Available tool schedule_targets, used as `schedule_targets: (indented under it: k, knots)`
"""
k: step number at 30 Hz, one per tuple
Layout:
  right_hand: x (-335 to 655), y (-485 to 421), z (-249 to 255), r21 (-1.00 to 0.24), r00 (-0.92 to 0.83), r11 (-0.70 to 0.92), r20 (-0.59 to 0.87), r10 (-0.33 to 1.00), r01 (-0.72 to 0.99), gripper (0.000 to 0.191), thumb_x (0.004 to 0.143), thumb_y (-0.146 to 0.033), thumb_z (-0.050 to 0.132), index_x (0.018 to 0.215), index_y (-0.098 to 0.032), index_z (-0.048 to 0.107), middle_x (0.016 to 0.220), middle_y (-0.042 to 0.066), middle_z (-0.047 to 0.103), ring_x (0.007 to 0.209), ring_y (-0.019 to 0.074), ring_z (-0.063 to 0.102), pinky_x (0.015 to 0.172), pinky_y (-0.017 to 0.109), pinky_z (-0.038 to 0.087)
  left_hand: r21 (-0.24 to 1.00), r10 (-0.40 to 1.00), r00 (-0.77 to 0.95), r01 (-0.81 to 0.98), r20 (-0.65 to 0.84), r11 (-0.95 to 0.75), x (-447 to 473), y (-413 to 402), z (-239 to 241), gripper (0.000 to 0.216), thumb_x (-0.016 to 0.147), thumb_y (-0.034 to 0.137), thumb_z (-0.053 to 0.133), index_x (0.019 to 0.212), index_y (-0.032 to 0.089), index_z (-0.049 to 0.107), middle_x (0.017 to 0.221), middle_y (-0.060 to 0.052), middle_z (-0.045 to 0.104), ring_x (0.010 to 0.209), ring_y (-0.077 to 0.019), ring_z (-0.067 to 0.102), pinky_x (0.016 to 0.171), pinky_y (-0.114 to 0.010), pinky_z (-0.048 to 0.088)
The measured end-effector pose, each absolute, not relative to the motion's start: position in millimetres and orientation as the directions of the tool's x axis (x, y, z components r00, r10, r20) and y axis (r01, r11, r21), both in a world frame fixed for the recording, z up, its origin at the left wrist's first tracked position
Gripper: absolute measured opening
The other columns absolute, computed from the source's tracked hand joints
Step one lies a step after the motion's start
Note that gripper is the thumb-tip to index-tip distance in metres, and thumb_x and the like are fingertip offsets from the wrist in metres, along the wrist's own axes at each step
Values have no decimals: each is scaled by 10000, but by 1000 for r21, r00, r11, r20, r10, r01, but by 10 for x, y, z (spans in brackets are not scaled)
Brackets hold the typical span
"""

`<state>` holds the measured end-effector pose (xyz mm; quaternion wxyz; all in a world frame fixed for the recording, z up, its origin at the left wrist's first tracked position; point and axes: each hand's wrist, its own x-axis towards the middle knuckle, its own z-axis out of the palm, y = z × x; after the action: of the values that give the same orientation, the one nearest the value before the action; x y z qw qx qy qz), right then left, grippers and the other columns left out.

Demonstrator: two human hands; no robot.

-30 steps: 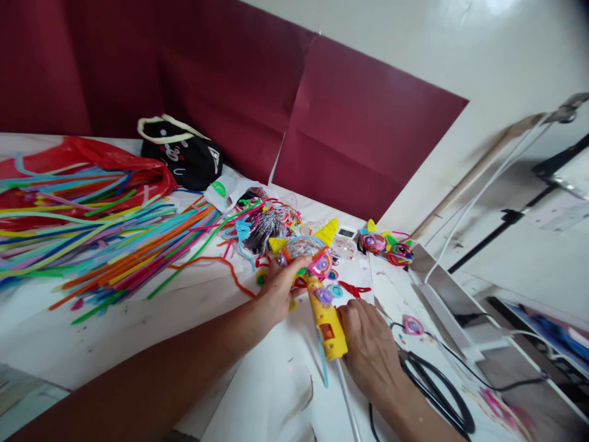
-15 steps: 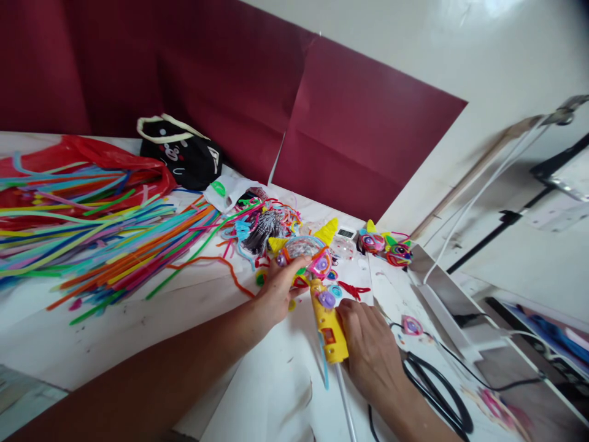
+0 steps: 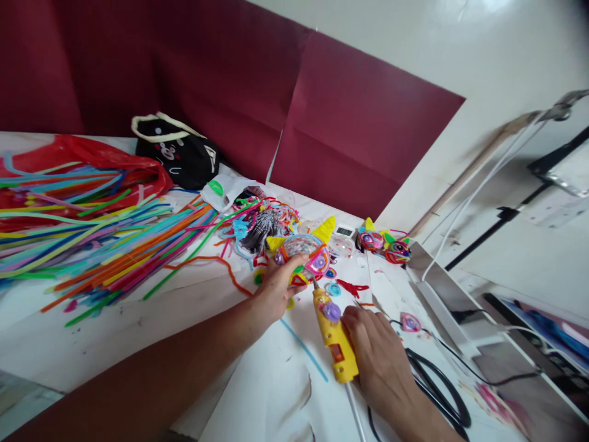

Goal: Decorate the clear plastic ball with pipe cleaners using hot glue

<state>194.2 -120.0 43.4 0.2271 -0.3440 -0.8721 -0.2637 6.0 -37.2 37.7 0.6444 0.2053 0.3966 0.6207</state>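
Observation:
My left hand (image 3: 275, 288) is closed on a colourful pipe-cleaner craft (image 3: 307, 255) with a clear dome, yellow horns and pink-and-purple spirals, held just above the white table (image 3: 138, 319). My right hand (image 3: 380, 356) grips a yellow hot glue gun (image 3: 335, 334). Its nozzle points up-left at the craft's lower edge, beside a red triangle piece. A purple spiral sits on the gun's barrel.
A big heap of loose pipe cleaners (image 3: 92, 239) covers the left, on a red plastic bag (image 3: 92, 162). A black pouch (image 3: 177, 153) stands at the back. Finished crafts (image 3: 384, 244) and a small timer (image 3: 344, 231) lie further back; black scissors (image 3: 437, 393) and cables to the right.
The glue gun has slid a little down and right with my right hand, and its nozzle now sits lower against the craft. A blue pipe cleaner under it has come into view.

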Motion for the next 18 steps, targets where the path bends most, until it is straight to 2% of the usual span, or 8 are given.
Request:
schedule_targets:
  k: [2, 5, 8, 10, 15, 18]
  knots:
    - [2005, -1252, 385, 246, -655, 652, 557, 510, 717, 163, 976, -167, 401, 1070, -120, 526, 993, 131, 618, 798, 237, 542, 689, 363, 426, 753, 962, -89, -642, -259, 144, 54, -373, 383, 707, 557, 302, 872, 1206, 323, 593, 1308, -45, 668, 1052, -280, 683, 635, -306, 575]
    - [2115, -1320, 263, 61, -606, 670, 495, 623, 740, 189, 911, -183, 505, 1097, -154, 520, 1020, 117, 607, 837, 245, 561, 715, 361, 460, 761, 964, -82, -632, -253, 146, 51, -367, 384, 779, 573, 303, 863, 1277, 368, 536, 1359, -24, 639, 1145, -293, 651, 705, -353, 587]
    - [2207, -1345, 156, -135, -519, 603, 386, 763, 786, 301, 823, -101, 536, 1112, -185, 521, 1049, 98, 604, 882, 245, 587, 758, 361, 490, 781, 966, -94, -609, -242, 137, 55, -359, 382, 767, 602, 309, 847, 1295, 377, 525, 1320, -22, 662, 1183, -292, 634, 763, -374, 579]
    - [2243, -1329, 126, -208, -472, 536, 288, 833, 818, 352, 776, -73, 558, 1103, -202, 533, 1053, 85, 608, 904, 244, 608, 769, 357, 505, 785, 968, -105, -608, -229, 120, 58, -358, 382, 752, 620, 298, 836, 1300, 375, 525, 1301, -25, 674, 1189, -292, 633, 789, -376, 570]
    - [2297, -1253, 176, -259, -435, 438, 73, 897, 861, 453, 703, -42, 624, 1118, -215, 573, 1095, 77, 626, 966, 230, 652, 802, 331, 553, 787, 970, -114, -609, -214, 102, 65, -367, 396, 768, 625, 302, 840, 1315, 367, 509, 1288, -29, 684, 1170, -297, 645, 780, -368, 570]
    - [2308, -1240, 285, -195, -519, 532, 116, 847, 824, 431, 722, -35, 623, 1108, -225, 606, 1126, 82, 647, 999, 231, 662, 873, 368, 566, 775, 977, -111, -628, -184, 75, 72, -378, 410, 757, 620, 277, 843, 1302, 351, 523, 1267, -31, 694, 1134, -293, 665, 773, -373, 583]
